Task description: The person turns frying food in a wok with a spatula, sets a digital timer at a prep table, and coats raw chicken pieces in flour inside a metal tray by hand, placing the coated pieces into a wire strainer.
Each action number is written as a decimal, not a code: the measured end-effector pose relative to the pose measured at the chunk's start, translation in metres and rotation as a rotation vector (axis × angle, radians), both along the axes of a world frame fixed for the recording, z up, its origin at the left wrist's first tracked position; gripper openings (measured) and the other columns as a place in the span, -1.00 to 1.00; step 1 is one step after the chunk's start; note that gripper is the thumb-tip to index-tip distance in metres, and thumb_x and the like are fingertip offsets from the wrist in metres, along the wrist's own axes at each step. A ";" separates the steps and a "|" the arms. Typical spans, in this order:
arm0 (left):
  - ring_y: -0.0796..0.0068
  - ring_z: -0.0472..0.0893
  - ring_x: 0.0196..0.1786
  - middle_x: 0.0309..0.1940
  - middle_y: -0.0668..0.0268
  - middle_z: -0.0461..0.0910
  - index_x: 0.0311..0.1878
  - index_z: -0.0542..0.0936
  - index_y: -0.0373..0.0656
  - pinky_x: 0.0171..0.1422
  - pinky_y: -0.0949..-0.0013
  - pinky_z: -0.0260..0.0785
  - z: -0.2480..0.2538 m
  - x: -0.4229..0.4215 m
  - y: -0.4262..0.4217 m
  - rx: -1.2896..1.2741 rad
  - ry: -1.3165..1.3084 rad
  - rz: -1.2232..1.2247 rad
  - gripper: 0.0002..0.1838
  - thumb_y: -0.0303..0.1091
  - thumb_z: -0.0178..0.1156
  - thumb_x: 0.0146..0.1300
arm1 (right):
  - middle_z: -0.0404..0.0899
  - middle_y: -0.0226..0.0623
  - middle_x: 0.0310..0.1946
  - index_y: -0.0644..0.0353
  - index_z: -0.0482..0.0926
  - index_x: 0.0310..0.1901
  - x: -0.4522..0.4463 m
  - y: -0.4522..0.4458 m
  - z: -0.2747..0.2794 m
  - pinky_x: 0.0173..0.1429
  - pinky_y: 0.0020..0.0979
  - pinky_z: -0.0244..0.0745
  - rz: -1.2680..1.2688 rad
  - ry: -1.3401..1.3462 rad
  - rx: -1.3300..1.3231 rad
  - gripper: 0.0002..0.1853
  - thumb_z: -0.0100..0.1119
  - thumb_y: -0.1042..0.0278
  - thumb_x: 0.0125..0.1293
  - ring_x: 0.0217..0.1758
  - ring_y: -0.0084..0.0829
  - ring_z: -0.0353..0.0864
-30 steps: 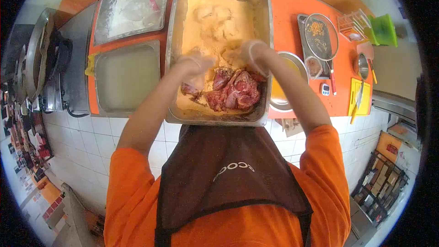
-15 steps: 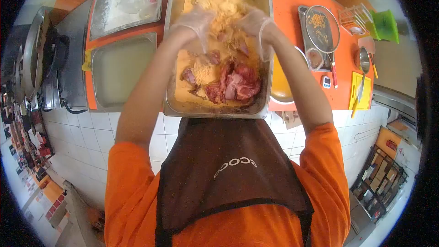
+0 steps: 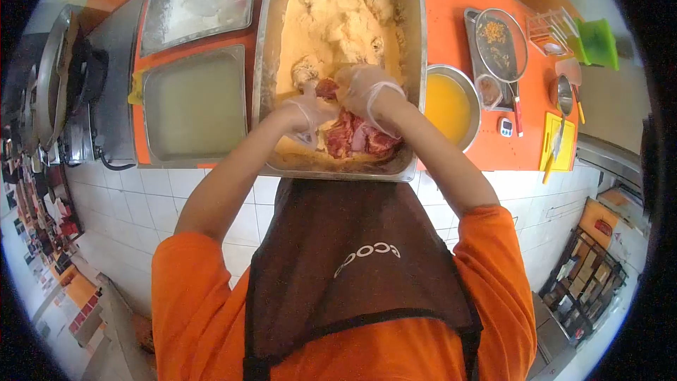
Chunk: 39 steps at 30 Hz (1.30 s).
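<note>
A deep metal pan [image 3: 421,28] holds pale orange breading powder [image 3: 300,3] and meat. At the near end lies a heap of raw red meat [image 3: 360,138]; powder-coated pieces [image 3: 349,32] lie at the far end. My left hand [image 3: 309,114], in a clear plastic glove, is closed at the left of the heap. My right hand [image 3: 367,92], gloved too, curls down from the right. A small dark red meat piece [image 3: 326,89] shows between them, touched by both hands. Some fingertips are hidden by gloves and meat.
Left of the pan are a tray of white flour [image 3: 185,14] and a tray of cloudy liquid [image 3: 194,106]. To the right stand a bowl of yellow liquid [image 3: 448,107], a strainer [image 3: 502,46], a timer [image 3: 505,126] and a yellow board [image 3: 562,148] with a knife.
Both hands have come back from the far powder to the raw meat at the near end. They now close in on the meat, and the coated pieces behind are uncovered.
</note>
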<state>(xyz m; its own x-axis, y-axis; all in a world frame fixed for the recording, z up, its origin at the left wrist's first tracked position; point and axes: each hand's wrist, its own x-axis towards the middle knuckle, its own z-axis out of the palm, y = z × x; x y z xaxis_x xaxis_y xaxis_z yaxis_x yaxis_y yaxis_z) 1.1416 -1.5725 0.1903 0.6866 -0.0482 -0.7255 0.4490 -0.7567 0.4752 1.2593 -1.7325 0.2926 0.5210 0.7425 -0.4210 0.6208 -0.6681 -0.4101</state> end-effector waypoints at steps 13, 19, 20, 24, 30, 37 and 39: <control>-0.19 0.56 0.15 0.32 -0.17 0.39 0.42 0.28 -0.10 0.21 0.08 0.49 0.147 0.095 0.024 0.125 -0.413 0.182 -0.14 -0.06 0.43 0.09 | 0.69 -0.03 -0.36 0.24 0.66 -0.05 0.045 -0.030 0.040 -0.19 -0.24 0.55 -0.457 0.136 0.400 -0.68 0.15 0.17 0.36 -0.35 -0.24 0.66; -0.02 0.52 0.26 0.33 -0.12 0.39 0.43 0.30 -0.17 0.28 0.14 0.41 0.097 0.027 -0.001 0.087 0.081 -0.192 -0.35 0.13 -0.29 0.53 | 0.69 0.14 -0.25 0.33 0.59 0.00 0.008 -0.047 0.023 0.05 -0.08 0.56 -0.145 0.137 -0.058 -0.39 0.12 -0.19 0.31 -0.05 0.03 0.70; -0.02 0.49 0.29 0.37 -0.08 0.35 0.45 0.26 -0.14 0.28 0.11 0.41 0.079 0.021 -0.003 0.085 -0.069 -0.243 -0.35 0.14 -0.27 0.53 | 0.69 0.13 -0.20 0.32 0.53 0.10 -0.001 -0.042 0.025 0.08 -0.12 0.55 -0.179 0.168 -0.133 -0.34 0.16 -0.20 0.28 -0.02 0.00 0.69; 0.07 0.41 0.37 0.50 0.10 0.17 0.53 0.12 -0.03 0.29 0.01 0.37 -0.077 -0.006 -0.003 -0.606 -0.059 0.056 -0.29 0.18 -0.11 0.50 | 0.68 0.10 -0.07 0.46 0.17 0.38 -0.014 -0.028 0.014 0.13 -0.18 0.54 -0.188 0.338 -0.356 -0.02 0.26 -0.22 0.19 0.05 -0.06 0.67; 0.32 0.32 0.33 0.51 0.29 0.12 0.55 0.14 0.04 0.29 0.03 0.32 0.043 -0.003 -0.033 -0.823 0.127 0.604 -0.16 0.26 0.14 0.36 | 0.70 0.03 -0.13 0.41 0.28 0.32 -0.010 -0.037 -0.040 0.06 -0.28 0.53 -0.184 0.335 -0.184 -0.18 0.26 -0.08 0.21 0.01 -0.18 0.68; 0.35 0.51 0.15 0.15 0.26 0.46 0.31 0.42 -0.15 0.09 0.24 0.46 0.139 0.056 -0.014 -0.872 -0.223 0.714 -0.47 -0.03 0.12 0.42 | 0.60 -0.40 -0.36 0.13 0.50 0.14 0.052 -0.048 -0.010 -0.27 -0.42 0.46 -0.272 0.308 0.450 -0.64 0.19 0.36 0.32 -0.31 -0.57 0.54; 0.23 0.55 0.10 0.07 0.17 0.51 0.25 0.46 -0.18 0.10 0.20 0.45 0.140 0.076 0.004 -0.615 -0.291 0.577 -0.50 -0.01 0.03 0.44 | 0.60 -0.49 -0.34 0.08 0.55 0.13 0.068 -0.040 0.035 -0.28 -0.48 0.44 -0.318 0.299 0.305 -0.67 0.19 0.40 0.33 -0.32 -0.64 0.50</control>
<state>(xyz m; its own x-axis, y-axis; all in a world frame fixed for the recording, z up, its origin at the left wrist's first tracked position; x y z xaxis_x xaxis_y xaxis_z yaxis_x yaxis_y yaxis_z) 1.2173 -1.5685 0.3299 0.8772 0.0381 -0.4786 0.4796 -0.0239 0.8771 1.3270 -1.7722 0.3277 0.6310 0.6789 -0.3753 0.2331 -0.6274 -0.7430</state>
